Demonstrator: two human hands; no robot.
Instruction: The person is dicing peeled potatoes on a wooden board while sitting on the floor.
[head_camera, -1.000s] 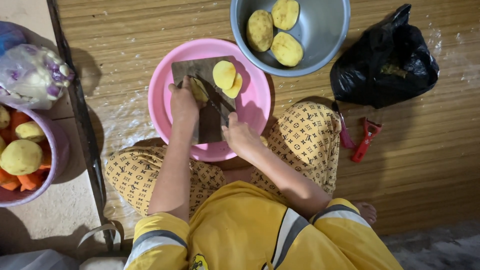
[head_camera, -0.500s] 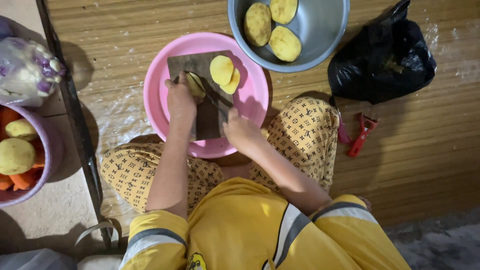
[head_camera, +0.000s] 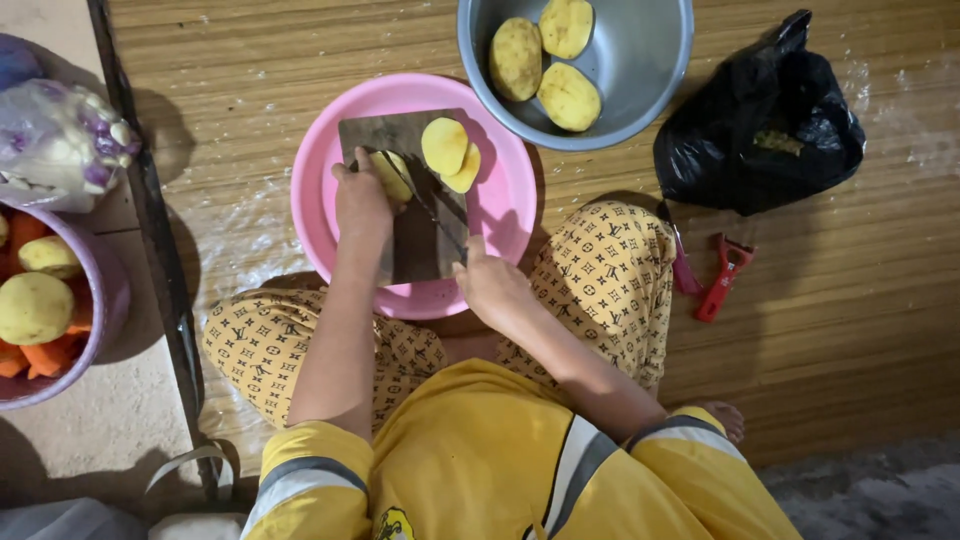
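My left hand (head_camera: 360, 205) presses a peeled potato piece (head_camera: 392, 172) onto a dark cutting board (head_camera: 400, 135) lying in a pink basin (head_camera: 505, 200). My right hand (head_camera: 490, 282) grips a knife (head_camera: 428, 208) whose blade angles up to the potato under my left fingers. Two cut potato halves (head_camera: 447, 150) lie on the board's far right corner.
A grey metal bowl (head_camera: 640, 70) with three peeled potatoes (head_camera: 545, 60) stands beyond the basin. A black plastic bag (head_camera: 760, 125) and a red peeler (head_camera: 722, 275) lie to the right. At the left, a purple bowl (head_camera: 100, 300) holds potatoes and carrots, with a bagged vegetable (head_camera: 60, 140) behind.
The hands, knife and potato stay in nearly the same place on the board. The view has shifted slightly.
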